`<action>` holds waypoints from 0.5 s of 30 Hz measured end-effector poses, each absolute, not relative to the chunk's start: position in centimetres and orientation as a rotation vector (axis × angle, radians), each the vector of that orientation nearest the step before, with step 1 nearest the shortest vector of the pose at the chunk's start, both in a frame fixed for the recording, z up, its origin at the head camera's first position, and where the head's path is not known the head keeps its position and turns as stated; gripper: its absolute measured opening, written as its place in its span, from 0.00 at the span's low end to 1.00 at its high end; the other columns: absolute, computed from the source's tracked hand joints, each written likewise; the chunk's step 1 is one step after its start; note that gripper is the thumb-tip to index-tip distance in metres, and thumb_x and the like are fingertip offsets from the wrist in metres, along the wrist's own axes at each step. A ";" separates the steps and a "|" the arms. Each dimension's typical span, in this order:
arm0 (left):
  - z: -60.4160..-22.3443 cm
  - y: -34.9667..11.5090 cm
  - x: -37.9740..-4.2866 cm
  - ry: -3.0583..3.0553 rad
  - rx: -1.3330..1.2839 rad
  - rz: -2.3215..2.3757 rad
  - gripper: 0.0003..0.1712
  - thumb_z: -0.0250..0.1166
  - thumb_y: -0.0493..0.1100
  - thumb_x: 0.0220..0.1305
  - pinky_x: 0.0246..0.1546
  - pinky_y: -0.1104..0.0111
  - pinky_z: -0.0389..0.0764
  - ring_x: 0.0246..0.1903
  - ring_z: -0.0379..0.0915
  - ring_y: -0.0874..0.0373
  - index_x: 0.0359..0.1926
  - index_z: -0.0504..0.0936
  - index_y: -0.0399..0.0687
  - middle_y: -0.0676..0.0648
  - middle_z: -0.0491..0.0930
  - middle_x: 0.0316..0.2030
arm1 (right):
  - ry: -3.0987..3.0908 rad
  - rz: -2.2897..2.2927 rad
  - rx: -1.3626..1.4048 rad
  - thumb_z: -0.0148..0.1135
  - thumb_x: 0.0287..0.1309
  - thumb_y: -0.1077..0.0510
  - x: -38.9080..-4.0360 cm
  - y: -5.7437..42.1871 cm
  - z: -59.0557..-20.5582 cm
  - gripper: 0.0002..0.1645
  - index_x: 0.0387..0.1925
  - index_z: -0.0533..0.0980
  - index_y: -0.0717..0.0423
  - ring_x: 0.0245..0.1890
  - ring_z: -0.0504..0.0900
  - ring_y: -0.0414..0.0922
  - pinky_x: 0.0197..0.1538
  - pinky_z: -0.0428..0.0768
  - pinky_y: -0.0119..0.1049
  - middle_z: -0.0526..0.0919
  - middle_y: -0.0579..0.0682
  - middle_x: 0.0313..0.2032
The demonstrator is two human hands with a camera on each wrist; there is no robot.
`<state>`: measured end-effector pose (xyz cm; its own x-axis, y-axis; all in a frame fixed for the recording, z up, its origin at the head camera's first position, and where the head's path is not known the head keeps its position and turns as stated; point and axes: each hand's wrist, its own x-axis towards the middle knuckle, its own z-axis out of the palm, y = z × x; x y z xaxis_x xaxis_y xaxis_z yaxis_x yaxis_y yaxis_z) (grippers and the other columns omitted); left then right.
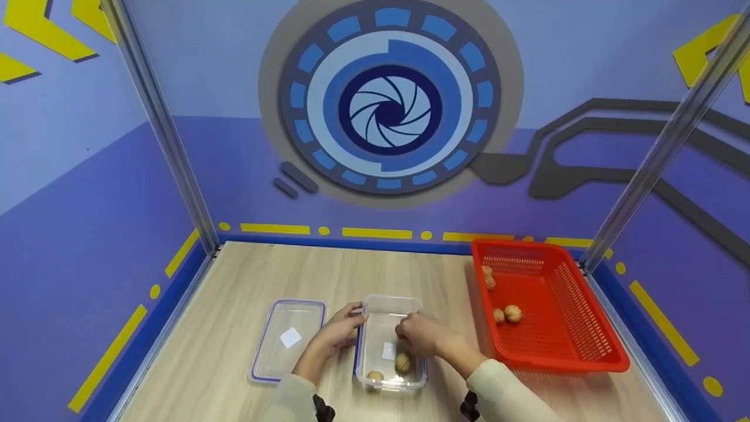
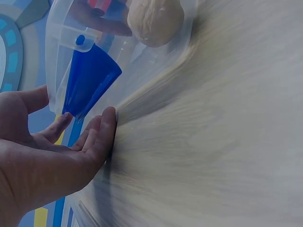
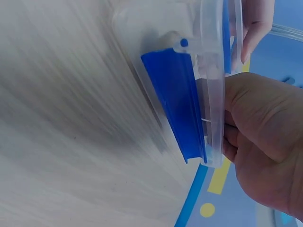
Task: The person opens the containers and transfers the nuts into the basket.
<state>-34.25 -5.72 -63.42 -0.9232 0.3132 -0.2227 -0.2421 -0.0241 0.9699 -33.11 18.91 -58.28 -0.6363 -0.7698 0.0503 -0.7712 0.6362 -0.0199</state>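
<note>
On the near half of the desk (image 1: 445,275), midway between its left and right edges, stands a clear plastic container (image 1: 391,303), top uncovered, long sides running front to back. Two items lie inside at the near end: a walnut (image 1: 375,375) in the near left corner and a darker walnut (image 1: 402,362) beside the right wall. A white label (image 1: 389,351) shows next to the darker one.

The left hand (image 1: 338,331) supports the container's left side: thumb at the rim, fingers loosely extended beside a hanging blue latch (image 2: 90,78). The right hand (image 1: 423,335) reaches over the right rim, fingers curled down inside; from where I stand, I cannot tell whether they pinch anything. A matching blue latch (image 3: 175,99) hangs along that outer side.

Left of the left hand, toward the desk's left edge, a clear lid (image 1: 278,357) with a violet-blue border lies flat, bearing a white square sticker (image 1: 290,337).

Farther back, a red basket (image 1: 556,366) occupies the desk's right edge up to the far right corner. Walnuts (image 1: 513,313) lie along its left wall, in two groups. Beyond the desk's far edge rises a blue-violet panel (image 1: 222,176) with a round shutter graphic (image 1: 389,111).
</note>
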 end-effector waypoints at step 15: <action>-63.5 -5.8 -34.2 1.865 0.062 2.018 0.32 0.60 0.43 0.79 0.57 0.50 0.83 0.62 0.76 0.37 0.76 0.64 0.36 0.32 0.68 0.68 | -2.803 0.726 1.250 0.73 0.55 0.69 -32.6 18.9 -58.4 0.07 0.36 0.83 0.61 0.33 0.82 0.40 0.39 0.84 0.35 0.86 0.50 0.32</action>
